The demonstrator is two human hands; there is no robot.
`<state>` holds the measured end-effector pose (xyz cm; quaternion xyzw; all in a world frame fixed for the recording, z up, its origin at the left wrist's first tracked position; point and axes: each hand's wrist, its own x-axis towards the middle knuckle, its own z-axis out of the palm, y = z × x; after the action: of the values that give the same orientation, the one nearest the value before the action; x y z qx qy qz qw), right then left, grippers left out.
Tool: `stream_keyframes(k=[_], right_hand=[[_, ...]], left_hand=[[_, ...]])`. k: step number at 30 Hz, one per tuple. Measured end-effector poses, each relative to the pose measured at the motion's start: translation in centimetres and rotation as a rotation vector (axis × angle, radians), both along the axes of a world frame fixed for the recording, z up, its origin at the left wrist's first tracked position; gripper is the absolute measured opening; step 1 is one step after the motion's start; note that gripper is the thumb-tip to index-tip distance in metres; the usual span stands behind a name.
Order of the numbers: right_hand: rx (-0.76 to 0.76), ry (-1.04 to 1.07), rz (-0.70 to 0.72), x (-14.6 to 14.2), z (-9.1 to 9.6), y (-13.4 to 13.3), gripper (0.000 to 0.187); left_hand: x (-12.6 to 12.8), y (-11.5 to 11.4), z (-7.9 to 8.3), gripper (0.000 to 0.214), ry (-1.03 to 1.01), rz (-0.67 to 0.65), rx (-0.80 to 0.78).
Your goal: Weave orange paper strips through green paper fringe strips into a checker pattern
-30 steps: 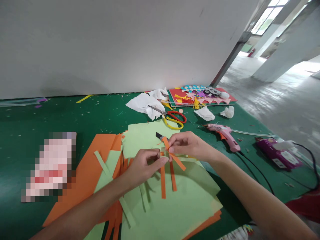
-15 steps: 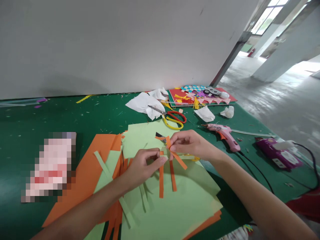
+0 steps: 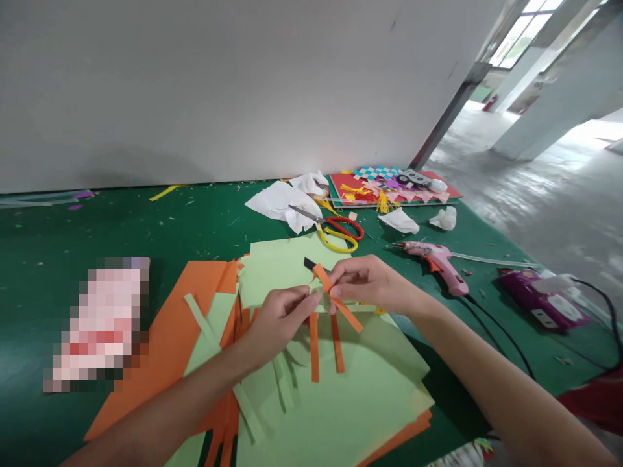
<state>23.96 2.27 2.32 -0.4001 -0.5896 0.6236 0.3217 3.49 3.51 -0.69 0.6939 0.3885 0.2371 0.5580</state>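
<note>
Your left hand, nearly closed, pinches a hanging orange strip. Your right hand likewise pinches a slanted orange strip just beside it, both above light green paper on the table.

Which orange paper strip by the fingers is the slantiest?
The orange strip at the right hand: it slants down to the right. The left strip and middle strip point nearly straight down.
</note>
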Motion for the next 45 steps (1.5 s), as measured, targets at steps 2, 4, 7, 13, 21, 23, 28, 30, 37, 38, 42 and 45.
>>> stream_keyframes(k=[2, 4, 7, 13, 21, 23, 28, 30, 37, 38, 42, 45], right_hand=[[-0.003, 0.008, -0.003, 0.0, 0.1, 0.0, 0.012], [0.011, 0.006, -0.008, 0.1, 0.1, 0.0, 0.010], [0.076, 0.002, -0.082, 0.4, 0.1, 0.2, 0.010], [0.188, 0.076, -0.417, 0.8, -0.5, 0.7, 0.010], [0.203, 0.129, -0.553, 0.3, -0.5, 0.7, 0.009], [0.210, 0.141, -0.564, 0.2, -0.5, 0.7, 0.008], [0.216, 0.127, -0.544, 0.1, -0.5, 0.6, 0.009], [0.219, 0.087, -0.520, 0.0, -0.4, 0.4, 0.009], [0.368, -0.089, -0.487, -0.4, 0.1, 0.0, 0.006], [0.378, -0.102, -0.478, -0.5, 0.1, 0.0, 0.006], [0.347, -0.109, -0.453, -0.7, 0.1, 0.1, 0.007], [0.230, -0.024, -0.437, -0.7, 0.0, 0.1, 0.008]], left_hand=[[0.0, 0.0, -0.2, 0.041, -0.007, 0.003, 0.002], [0.0, 0.1, -0.4, 0.040, -0.030, 0.004, 0.008], [-0.1, 0.1, -0.7, 0.042, -0.051, 0.000, 0.026], [-0.2, 0.2, -0.8, 0.043, -0.030, -0.026, 0.051], [-0.2, 0.1, -0.6, 0.043, -0.022, -0.070, 0.070], [-0.2, 0.1, -0.6, 0.043, -0.015, -0.089, 0.094], [-0.1, 0.1, -0.6, 0.043, 0.010, -0.093, 0.160], [-0.1, 0.1, -0.6, 0.043, 0.010, -0.098, 0.145], [-0.1, 0.1, -0.4, 0.043, 0.014, -0.095, 0.139], [-0.1, 0.1, -0.4, 0.043, 0.015, -0.091, 0.144], [-0.2, 0.1, -0.5, 0.043, 0.006, -0.079, 0.165], [-0.2, 0.0, -0.6, 0.044, -0.006, -0.066, 0.175]])
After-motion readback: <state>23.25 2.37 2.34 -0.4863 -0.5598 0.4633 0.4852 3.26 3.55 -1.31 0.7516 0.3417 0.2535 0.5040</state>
